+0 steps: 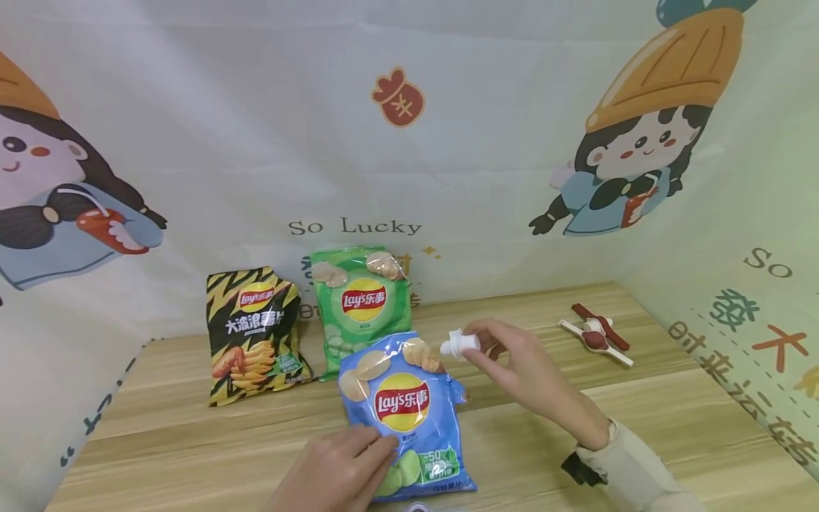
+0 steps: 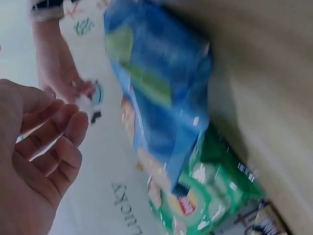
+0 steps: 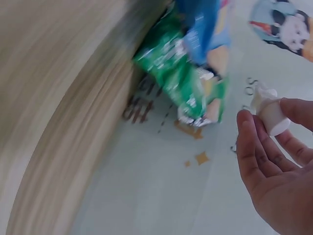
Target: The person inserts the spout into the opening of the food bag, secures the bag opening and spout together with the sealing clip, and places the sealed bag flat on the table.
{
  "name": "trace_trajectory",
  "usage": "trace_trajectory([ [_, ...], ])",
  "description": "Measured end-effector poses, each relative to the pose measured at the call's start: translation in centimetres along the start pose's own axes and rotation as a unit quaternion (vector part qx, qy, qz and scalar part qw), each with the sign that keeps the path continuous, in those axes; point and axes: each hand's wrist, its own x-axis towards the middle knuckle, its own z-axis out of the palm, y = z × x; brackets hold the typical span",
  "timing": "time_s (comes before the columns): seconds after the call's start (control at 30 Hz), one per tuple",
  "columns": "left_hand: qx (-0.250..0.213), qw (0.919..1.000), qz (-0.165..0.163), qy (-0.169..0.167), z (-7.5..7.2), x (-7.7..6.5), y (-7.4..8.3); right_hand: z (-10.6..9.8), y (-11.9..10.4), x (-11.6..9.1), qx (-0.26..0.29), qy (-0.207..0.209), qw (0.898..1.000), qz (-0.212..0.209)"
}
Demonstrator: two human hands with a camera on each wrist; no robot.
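In the head view, my right hand (image 1: 527, 370) pinches a small white plastic piece (image 1: 460, 344) with a narrower end, off the upper right of a blue Lay's chip bag (image 1: 419, 434). The right wrist view shows the white piece (image 3: 271, 115) between thumb and fingers. My left hand (image 1: 339, 466) is in front of the blue bag's lower left. Seen from the left wrist, that hand (image 2: 41, 147) has loosely bent fingers with nothing visible in them, apart from the bag. A torn flap (image 1: 457, 392) sticks out at the bag's right edge.
Behind the blue bag, a green Lay's bag (image 1: 365, 320) leans on the printed backdrop. A black and yellow chip bag (image 1: 252, 341) stands left of it. On the wooden table (image 1: 544, 462), red and white hinged hand tools (image 1: 596, 336) lie at right. Part of a round object (image 1: 419, 507) shows at the bottom edge.
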Motion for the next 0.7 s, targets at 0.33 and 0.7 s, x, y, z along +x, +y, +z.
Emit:
trace_trajectory([
  [0.33,0.019,0.9948,-0.051,0.086,-1.3,2.7,-3.6,0.0,-1.1,1.0,0.066,-0.014,0.997,0.042],
  [0.7,0.033,0.9902,-0.127,0.047,1.2,5.3,-5.8,1.8,-0.2,1.4,0.110,-0.050,0.987,0.108],
])
